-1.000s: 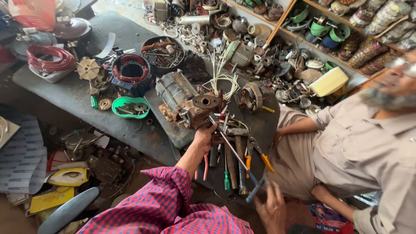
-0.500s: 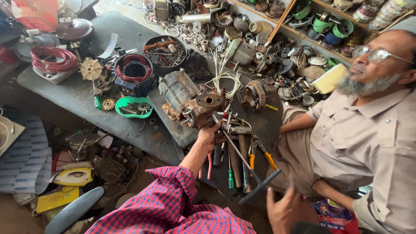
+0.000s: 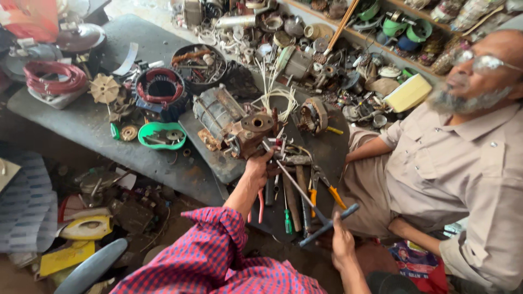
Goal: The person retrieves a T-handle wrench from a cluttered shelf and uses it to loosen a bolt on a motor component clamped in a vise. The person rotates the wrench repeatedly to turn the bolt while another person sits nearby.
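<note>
A rusty grey electric motor [image 3: 218,111] with a brown pump end [image 3: 255,129] lies on a dark metal slab [image 3: 81,122]. My left hand [image 3: 258,166], on a red checked sleeve, grips the motor's near end from below. My right hand [image 3: 342,244] holds the blue cross-handle of a long T-handle wrench [image 3: 326,224]. The wrench's thin shaft slants up and left to the pump end by my left hand. Pliers with orange grips [image 3: 326,188], a green screwdriver [image 3: 287,218] and other hand tools lie between my hands.
A person in a beige shirt [image 3: 447,179] sits at the right, close to the tools. A copper-wound stator [image 3: 160,90], a green bowl [image 3: 162,135], a round tray of parts [image 3: 199,64] and red wire coils [image 3: 52,76] crowd the slab. Scrap parts cover the floor at left.
My right hand has risen from the lower edge to the wrench's blue handle. My left hand stays on the motor. The seated person's head has come further into view.
</note>
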